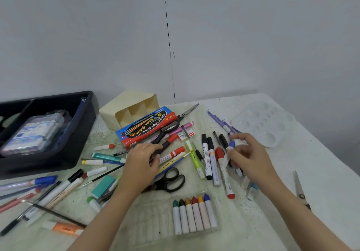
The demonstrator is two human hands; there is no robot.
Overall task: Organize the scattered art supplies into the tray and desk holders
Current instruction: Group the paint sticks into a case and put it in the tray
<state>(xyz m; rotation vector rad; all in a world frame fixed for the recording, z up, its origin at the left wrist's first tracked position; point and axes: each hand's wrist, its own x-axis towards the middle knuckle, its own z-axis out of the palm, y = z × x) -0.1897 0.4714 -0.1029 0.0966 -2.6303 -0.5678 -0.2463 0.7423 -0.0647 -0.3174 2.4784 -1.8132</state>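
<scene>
Nearest the wearer, six crayons (194, 216) lay side by side in a clear case between the two forearms; beyond them the right hand (248, 154) pinched a blue-capped marker (230, 147) in curled fingers, just above the row of loose markers at the middle right of the table (321, 153); the left hand (143, 158) had its fingers curled round the dark barrel of a red-capped marker (170, 140). The blue-capped marker's long axis ran roughly near to far, cap toward the wall, barrel slanting back toward the person; the red-capped one lay on a diagonal, cap pointing far and right. Progress, as I judged it from where I stood: early; the dark tray (85, 112) at far left showed only a clear marker pack (34, 132), the cream desk holder (134, 104) lay tipped on its side with its compartment mouths facing sideways, and pens, brushes, scissors (169, 180) and a paint palette (263, 124) lay scattered across the surface; nearly all the sorting was left to do, and the holder probably wanted standing upright first.
</scene>
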